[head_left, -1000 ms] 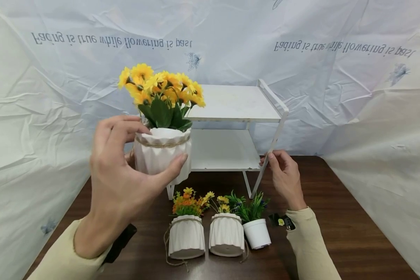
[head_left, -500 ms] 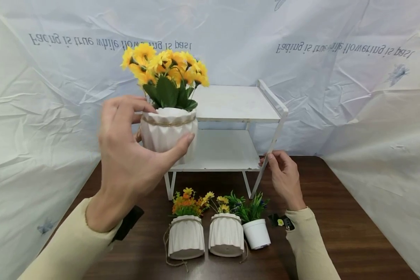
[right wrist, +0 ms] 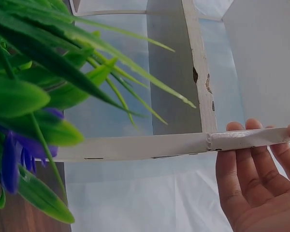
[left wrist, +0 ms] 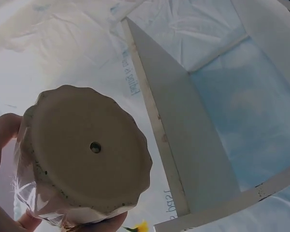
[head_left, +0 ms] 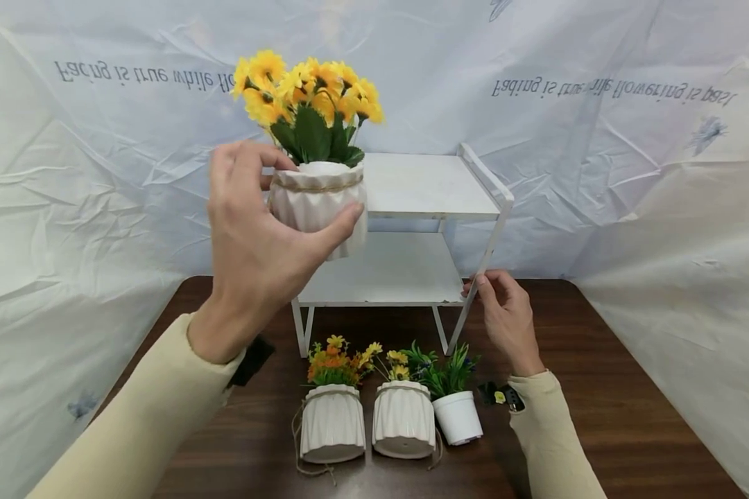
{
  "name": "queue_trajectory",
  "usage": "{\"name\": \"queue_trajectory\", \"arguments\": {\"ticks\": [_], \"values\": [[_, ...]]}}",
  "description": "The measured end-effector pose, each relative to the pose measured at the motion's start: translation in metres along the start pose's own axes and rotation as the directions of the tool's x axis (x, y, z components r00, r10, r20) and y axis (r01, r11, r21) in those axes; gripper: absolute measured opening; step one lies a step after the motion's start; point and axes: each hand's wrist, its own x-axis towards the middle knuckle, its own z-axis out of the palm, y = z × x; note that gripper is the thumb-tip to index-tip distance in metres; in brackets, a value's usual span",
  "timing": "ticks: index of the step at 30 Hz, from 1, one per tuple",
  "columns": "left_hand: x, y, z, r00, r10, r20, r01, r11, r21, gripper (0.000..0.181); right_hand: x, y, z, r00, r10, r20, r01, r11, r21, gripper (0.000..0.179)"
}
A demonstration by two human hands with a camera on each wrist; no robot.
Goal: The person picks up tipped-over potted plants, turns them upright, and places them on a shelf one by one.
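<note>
My left hand point(head_left: 256, 215) grips a white fluted flowerpot point(head_left: 315, 201) with twine round its neck and yellow artificial flowers point(head_left: 312, 86) in it. The pot is held up in front of the left part of a white two-tier shelf point(head_left: 433, 181), overlapping its upper board in the head view. From below, the left wrist view shows the pot's round base point(left wrist: 87, 140) with a small hole in it. My right hand point(head_left: 510, 315) pinches the shelf's right front leg at the lower board's height; in the right wrist view its fingers point(right wrist: 253, 169) curl round the white bar point(right wrist: 135, 147).
Two more fluted pots point(head_left: 333, 424) point(head_left: 403, 421), with orange and yellow flowers, stand before the shelf on the dark wooden table point(head_left: 612, 388). Beside them leans a smooth white pot point(head_left: 458, 418) with green leaves. A printed white cloth point(head_left: 599, 41) surrounds the table.
My left hand has raised the flowerpot and carried it somewhat to the right, from before the lower board up to the upper board's level. My right hand stays at the shelf leg.
</note>
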Motion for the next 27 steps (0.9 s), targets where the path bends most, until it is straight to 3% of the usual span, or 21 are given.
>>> {"name": "queue_trajectory", "arguments": {"ticks": [27], "values": [[0.039,-0.011,0.034,1.000,-0.023,-0.008,0.023,0.999,0.023,0.062,0.001,-0.002,0.000,1.000,-0.006,-0.001,0.006,1.000,0.003,0.038]]}}
